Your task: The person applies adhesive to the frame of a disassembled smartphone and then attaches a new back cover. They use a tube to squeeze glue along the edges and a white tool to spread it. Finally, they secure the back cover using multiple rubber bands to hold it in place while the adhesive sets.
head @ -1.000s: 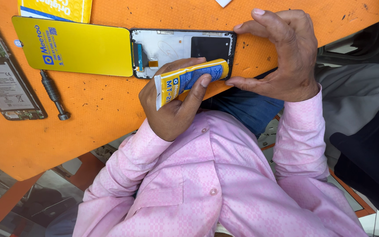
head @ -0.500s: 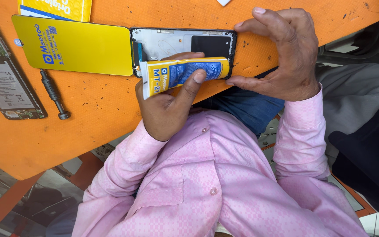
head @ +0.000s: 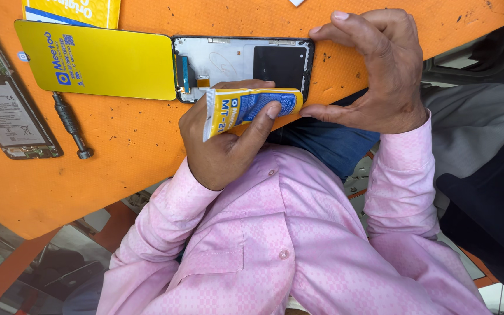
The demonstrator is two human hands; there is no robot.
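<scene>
My left hand (head: pixel 220 149) is shut on a yellow and blue glue tube (head: pixel 246 108), which lies sideways along the near edge of an open phone frame (head: pixel 234 58). The tube's tip points right, toward my right hand. My right hand (head: pixel 377 70) pinches the right end of the frame, with the thumb at the near corner and the fingers over the far corner. A display panel under a yellow protective film (head: pixel 94 58) lies flat to the left of the frame, joined to it by a flex cable.
The orange table (head: pixel 135 157) also carries an opened phone body with its battery showing (head: pixel 4 116) at the far left, a dark screwdriver (head: pixel 71 125) beside it, and a yellow box (head: pixel 71 9) at the far edge. My pink shirt fills the near side.
My left hand slid the tube a little to the left along the frame's edge, then back right. My right hand stayed on the frame's end.
</scene>
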